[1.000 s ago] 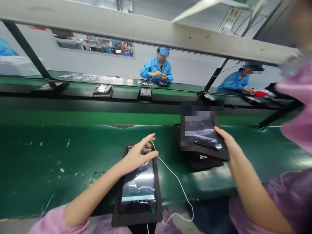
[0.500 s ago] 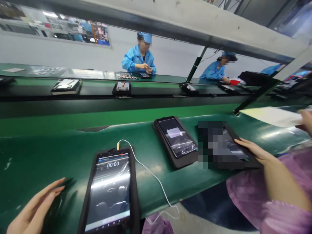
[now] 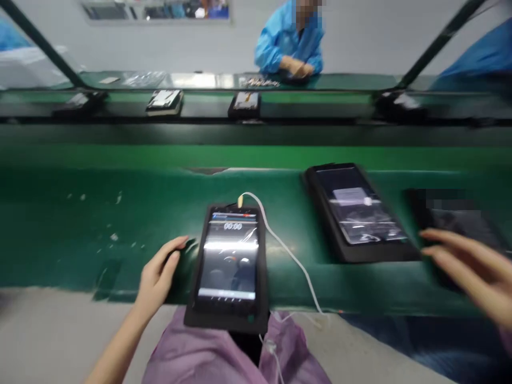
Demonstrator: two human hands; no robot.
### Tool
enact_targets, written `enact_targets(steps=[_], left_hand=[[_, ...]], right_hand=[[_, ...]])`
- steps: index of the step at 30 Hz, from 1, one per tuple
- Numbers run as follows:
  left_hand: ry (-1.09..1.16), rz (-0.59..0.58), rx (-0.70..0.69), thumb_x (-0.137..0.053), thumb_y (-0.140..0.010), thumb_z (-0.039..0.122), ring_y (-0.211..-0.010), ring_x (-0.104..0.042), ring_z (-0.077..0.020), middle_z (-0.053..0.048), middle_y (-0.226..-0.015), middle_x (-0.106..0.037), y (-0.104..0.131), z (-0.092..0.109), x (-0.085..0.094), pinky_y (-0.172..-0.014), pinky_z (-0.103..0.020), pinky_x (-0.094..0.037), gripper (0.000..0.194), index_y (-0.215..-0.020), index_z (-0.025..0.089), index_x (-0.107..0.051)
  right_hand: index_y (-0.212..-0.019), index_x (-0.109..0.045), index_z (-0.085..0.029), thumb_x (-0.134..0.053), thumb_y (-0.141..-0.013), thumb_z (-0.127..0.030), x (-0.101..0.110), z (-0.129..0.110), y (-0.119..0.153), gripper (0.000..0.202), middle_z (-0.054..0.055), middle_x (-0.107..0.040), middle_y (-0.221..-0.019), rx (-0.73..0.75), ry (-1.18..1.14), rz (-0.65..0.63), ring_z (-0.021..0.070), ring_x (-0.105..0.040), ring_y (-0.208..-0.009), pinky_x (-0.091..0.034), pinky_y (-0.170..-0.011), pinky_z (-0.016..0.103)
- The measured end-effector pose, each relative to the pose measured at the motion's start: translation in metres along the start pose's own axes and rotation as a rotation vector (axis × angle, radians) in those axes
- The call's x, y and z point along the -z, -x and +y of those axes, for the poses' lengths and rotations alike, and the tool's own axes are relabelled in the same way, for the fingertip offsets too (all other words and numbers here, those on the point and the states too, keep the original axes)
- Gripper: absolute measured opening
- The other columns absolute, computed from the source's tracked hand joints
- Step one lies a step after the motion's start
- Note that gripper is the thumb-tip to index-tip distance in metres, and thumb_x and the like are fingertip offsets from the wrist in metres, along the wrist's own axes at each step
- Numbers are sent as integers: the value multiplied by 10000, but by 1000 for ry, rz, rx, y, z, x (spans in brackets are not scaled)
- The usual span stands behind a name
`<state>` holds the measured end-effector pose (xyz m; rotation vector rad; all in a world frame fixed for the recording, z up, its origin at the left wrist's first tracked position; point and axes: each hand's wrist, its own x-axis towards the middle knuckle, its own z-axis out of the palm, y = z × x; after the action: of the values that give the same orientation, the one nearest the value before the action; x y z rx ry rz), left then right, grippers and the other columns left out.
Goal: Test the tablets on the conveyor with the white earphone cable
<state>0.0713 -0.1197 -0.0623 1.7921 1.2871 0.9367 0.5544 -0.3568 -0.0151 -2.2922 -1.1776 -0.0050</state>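
Since earlier, the left hand (image 3: 156, 272) is brought closer to the cabled tablet (image 3: 230, 266), grip empty. The right hand (image 3: 480, 272) is held parted over the right tablet (image 3: 464, 221), contact unclear. The cabled tablet is laid screen-up at the near edge of the worktop (image 3: 168, 205), presumably for reading.

A co-worker (image 3: 276, 45) at the far bench (image 3: 352, 81)

The co-worker wears a blue jacket and leans over this bench. Small parts (image 3: 260, 82) lie just beside, and clear plastic (image 3: 144, 79) lies farther left. On the dark strip (image 3: 304, 108) in front, several units (image 3: 245, 103) stand in a row. Two slanted posts (image 3: 44, 45) frame the scene. Behind, the pale wall (image 3: 368, 37) has a window (image 3: 160, 9).
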Motion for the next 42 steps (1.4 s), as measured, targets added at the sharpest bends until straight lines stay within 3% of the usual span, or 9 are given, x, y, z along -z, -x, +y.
enact_targets(steps=[3, 7, 11, 13, 16, 20, 26, 35, 42], left_hand=[[16, -66, -70, -583, -922, 453, -1120, -677, -283, -71, -1122, -754, 1, 0, -6, -1150, -457, -374, 296, -1038, 233, -744], [12, -185, -126, -541, -944, 464, -1219, -622, -276, -83, -1256, -704, 3, -4, -13, -1119, -449, -414, 344, -1129, 235, -719], [-5, -274, -296, -513, -991, 307, -1275, -582, -236, -71, -1355, -641, 9, -7, -12, -1123, -422, -406, 275, -1220, 267, -658], [-26, -238, -343, -490, -1006, 250, -1296, -563, -220, -67, -1391, -608, 11, -11, -10, -1101, -387, -427, 282, -1253, 274, -624], [-24, -183, -332, -478, -1014, 234, -1311, -548, -210, -53, -1414, -581, 10, -16, -9, -1096, -347, -428, 285, -1264, 280, -607], [-17, -144, -327, -477, -1014, 236, -1301, -556, -208, -37, -1405, -586, 11, -18, -11, -1094, -330, -429, 278, -1247, 287, -620], [-23, -100, -311, -471, -1015, 252, -1293, -565, -236, -38, -1400, -594, 13, -17, -12, -1089, -378, -444, 275, -1235, 289, -633], [3, -100, -333, -464, -1018, 202, -1306, -545, -177, -7, -1414, -583, 12, -17, -12, -1103, -292, -406, 304, -1257, 299, -625], [7, -76, -324, -464, -1019, 231, -1295, -557, -207, -30, -1397, -597, 13, -17, -12, -1091, -337, -427, 285, -1237, 283, -640]], right_hand=[[-1122, -700, -353, -537, -917, -590, -49, -76, 50, 353, 66, -733, -1062, 451, -128, -208, 263, -712, -911, -594, -808, 395], [-1051, -690, -243, -474, -1004, -393, -79, -133, 73, 267, 62, -724, -988, 616, -145, -314, 210, -713, -839, -577, -763, 331], [-1054, -686, -191, -437, -1021, -388, -73, -110, 38, 319, 102, -683, -960, 591, 90, -51, 221, -664, -862, -528, -790, 344], [-1071, -714, -124, -304, -1037, -490, -64, -86, 10, 551, 160, -647, -949, 509, 262, 95, 268, -623, -892, -496, -815, 419], [-1170, -707, -53, -54, -982, -645, -59, -62, -27, 901, 264, -542, -1144, 380, 389, 75, 369, -512, -1131, -413, -940, 570], [-1266, -662, -53, 64, -903, -712, -63, -60, -54, 1045, 279, -372, -1288, 289, 398, -11, 400, -290, -1326, -269, -1064, 629], [-1294, -653, -101, 86, -910, -686, -60, -62, -62, 1017, 233, -324, -1299, 278, 447, -94, 362, -237, -1336, -226, -1104, 589], [-1246, -683, -99, 104, -874, -734, -59, -60, -63, 1077, 256, -392, -1275, 281, 439, -53, 383, -285, -1329, -273, -1076, 615], [-1283, -642, -60, 107, -865, -745, -55, -58, -63, 1098, 311, -408, -1331, 287, 424, 69, 440, -319, -1347, -285, -1042, 695]])
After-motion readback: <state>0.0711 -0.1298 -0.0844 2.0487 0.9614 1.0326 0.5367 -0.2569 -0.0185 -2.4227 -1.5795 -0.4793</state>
